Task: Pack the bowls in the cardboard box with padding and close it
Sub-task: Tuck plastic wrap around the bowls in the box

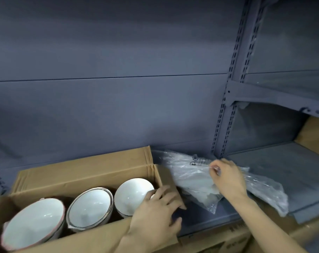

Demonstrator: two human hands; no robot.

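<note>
The left hand (155, 214) rests open on the cardboard box (85, 172), its flaps open and three bowls (131, 194) inside unpadded, while the right hand (226, 178) pinches the plastic padding (191, 172) beside the box.

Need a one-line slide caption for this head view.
Right hand pinches the plastic padding on the shelf while the left hand rests on the open cardboard box holding three bowls.
</note>
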